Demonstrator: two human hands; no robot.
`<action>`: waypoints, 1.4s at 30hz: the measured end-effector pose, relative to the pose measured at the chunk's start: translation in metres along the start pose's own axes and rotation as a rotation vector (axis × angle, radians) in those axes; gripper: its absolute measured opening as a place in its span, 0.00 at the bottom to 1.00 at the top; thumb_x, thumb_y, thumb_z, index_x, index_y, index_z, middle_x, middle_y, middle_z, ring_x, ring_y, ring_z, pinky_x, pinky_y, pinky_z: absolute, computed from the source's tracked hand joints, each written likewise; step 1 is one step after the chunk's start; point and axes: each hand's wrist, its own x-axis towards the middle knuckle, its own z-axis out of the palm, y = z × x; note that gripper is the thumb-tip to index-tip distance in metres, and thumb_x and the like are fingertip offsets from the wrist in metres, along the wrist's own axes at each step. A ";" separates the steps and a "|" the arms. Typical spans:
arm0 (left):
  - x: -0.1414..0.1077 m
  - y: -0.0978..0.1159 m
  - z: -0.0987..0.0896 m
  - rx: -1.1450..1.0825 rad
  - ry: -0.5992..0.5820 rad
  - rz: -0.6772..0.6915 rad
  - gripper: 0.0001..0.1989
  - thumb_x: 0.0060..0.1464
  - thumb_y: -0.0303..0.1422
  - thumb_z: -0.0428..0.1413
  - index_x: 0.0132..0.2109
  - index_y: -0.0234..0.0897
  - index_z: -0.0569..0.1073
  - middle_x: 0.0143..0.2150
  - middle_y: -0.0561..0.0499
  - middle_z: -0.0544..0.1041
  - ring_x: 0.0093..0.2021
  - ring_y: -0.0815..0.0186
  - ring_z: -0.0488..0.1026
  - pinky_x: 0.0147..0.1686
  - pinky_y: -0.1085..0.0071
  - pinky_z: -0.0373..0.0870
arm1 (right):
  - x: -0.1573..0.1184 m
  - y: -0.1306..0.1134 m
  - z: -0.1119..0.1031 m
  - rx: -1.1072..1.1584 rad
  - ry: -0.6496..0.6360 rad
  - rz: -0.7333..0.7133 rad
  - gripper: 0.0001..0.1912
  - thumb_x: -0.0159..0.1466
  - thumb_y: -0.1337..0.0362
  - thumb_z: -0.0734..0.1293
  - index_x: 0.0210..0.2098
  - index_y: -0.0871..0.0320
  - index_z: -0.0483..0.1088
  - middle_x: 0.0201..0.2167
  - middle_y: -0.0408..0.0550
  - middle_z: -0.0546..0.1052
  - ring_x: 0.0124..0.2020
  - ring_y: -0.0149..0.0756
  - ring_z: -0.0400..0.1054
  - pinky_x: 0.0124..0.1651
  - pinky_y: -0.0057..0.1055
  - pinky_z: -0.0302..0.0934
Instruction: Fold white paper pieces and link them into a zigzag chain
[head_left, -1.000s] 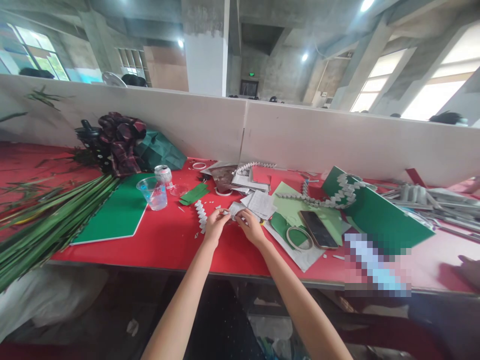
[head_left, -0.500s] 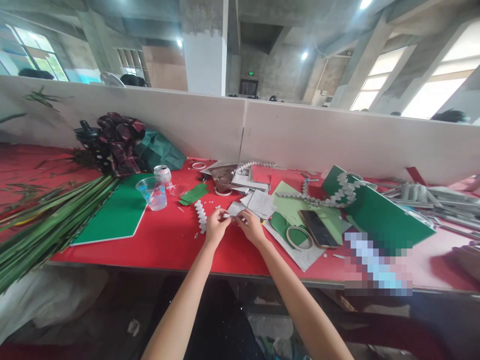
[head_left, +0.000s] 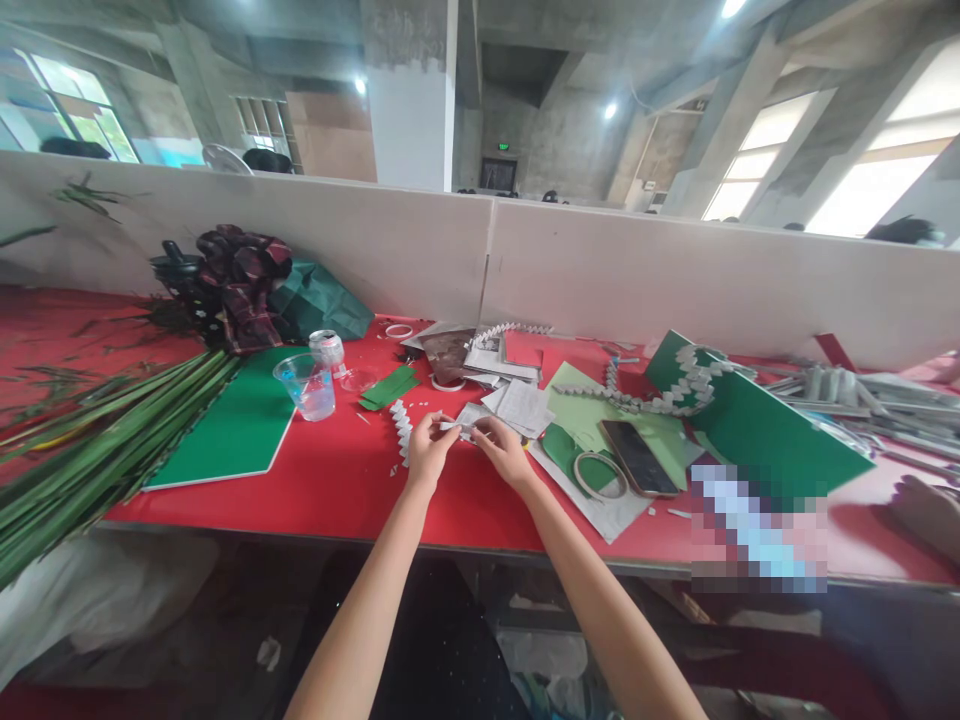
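Both hands, left hand (head_left: 426,450) and right hand (head_left: 501,447), pinch a small paper strip (head_left: 454,427) between them

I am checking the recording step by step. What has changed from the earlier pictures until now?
Little changed. The left hand and right hand drew slightly closer together and still pinch the small white paper piece between them. At the far right edge, another person's hand moved further onto the red table. The phone, plastic cup and green board stayed put.
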 end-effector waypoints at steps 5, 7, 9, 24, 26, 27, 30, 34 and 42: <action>-0.001 0.003 0.001 -0.050 -0.030 -0.065 0.13 0.43 0.34 0.63 0.36 0.36 0.70 0.28 0.53 0.75 0.29 0.69 0.74 0.35 0.71 0.70 | 0.000 -0.002 0.002 -0.021 -0.082 -0.002 0.16 0.66 0.51 0.59 0.31 0.57 0.66 0.27 0.44 0.73 0.28 0.32 0.66 0.32 0.27 0.59; -0.001 0.004 0.002 -0.061 -0.031 -0.069 0.13 0.43 0.34 0.63 0.36 0.36 0.70 0.28 0.54 0.75 0.29 0.69 0.74 0.35 0.72 0.69 | 0.001 0.000 0.002 0.013 -0.069 0.035 0.17 0.65 0.51 0.59 0.30 0.57 0.66 0.26 0.43 0.73 0.27 0.32 0.66 0.30 0.27 0.59; -0.002 0.004 0.003 -0.062 -0.038 -0.066 0.13 0.43 0.34 0.63 0.36 0.36 0.70 0.28 0.54 0.75 0.29 0.69 0.74 0.35 0.72 0.69 | 0.001 0.003 0.002 0.085 -0.069 0.075 0.16 0.64 0.51 0.60 0.30 0.57 0.67 0.26 0.44 0.74 0.26 0.32 0.66 0.30 0.27 0.60; -0.007 0.007 0.003 0.240 -0.106 0.077 0.08 0.47 0.28 0.57 0.38 0.37 0.73 0.34 0.48 0.78 0.37 0.62 0.76 0.37 0.69 0.68 | -0.001 0.002 0.002 -0.096 -0.055 -0.024 0.17 0.61 0.52 0.65 0.23 0.57 0.65 0.18 0.40 0.67 0.22 0.30 0.60 0.27 0.26 0.53; -0.008 0.008 0.004 0.249 -0.162 0.093 0.11 0.47 0.25 0.56 0.40 0.37 0.74 0.37 0.47 0.79 0.40 0.61 0.76 0.38 0.69 0.69 | -0.002 0.000 0.002 -0.108 -0.081 -0.057 0.16 0.60 0.51 0.65 0.26 0.57 0.65 0.20 0.39 0.66 0.22 0.29 0.58 0.27 0.26 0.52; -0.008 0.008 0.005 0.238 -0.192 0.091 0.13 0.47 0.24 0.55 0.41 0.37 0.75 0.38 0.47 0.79 0.41 0.60 0.76 0.39 0.68 0.70 | -0.002 0.000 0.002 -0.103 -0.089 -0.065 0.16 0.61 0.50 0.65 0.27 0.57 0.65 0.21 0.39 0.66 0.22 0.29 0.57 0.27 0.26 0.52; -0.009 0.008 0.007 0.197 -0.252 0.061 0.13 0.48 0.26 0.55 0.43 0.38 0.76 0.40 0.46 0.79 0.42 0.59 0.76 0.43 0.66 0.71 | -0.002 0.000 0.001 -0.095 -0.081 -0.072 0.15 0.64 0.51 0.61 0.30 0.57 0.65 0.24 0.41 0.68 0.24 0.30 0.59 0.29 0.26 0.54; -0.009 0.009 0.010 0.148 -0.254 -0.002 0.15 0.46 0.26 0.57 0.44 0.37 0.77 0.43 0.46 0.79 0.46 0.57 0.75 0.48 0.63 0.71 | -0.001 0.003 0.000 -0.137 -0.059 -0.099 0.12 0.66 0.56 0.59 0.33 0.56 0.67 0.28 0.43 0.71 0.28 0.31 0.62 0.32 0.27 0.56; -0.005 0.004 0.008 0.060 -0.261 0.004 0.15 0.51 0.33 0.57 0.47 0.37 0.76 0.44 0.45 0.79 0.47 0.57 0.75 0.50 0.61 0.69 | 0.000 0.007 0.003 -0.135 0.032 -0.086 0.08 0.64 0.58 0.61 0.39 0.56 0.65 0.34 0.45 0.74 0.29 0.31 0.66 0.33 0.28 0.61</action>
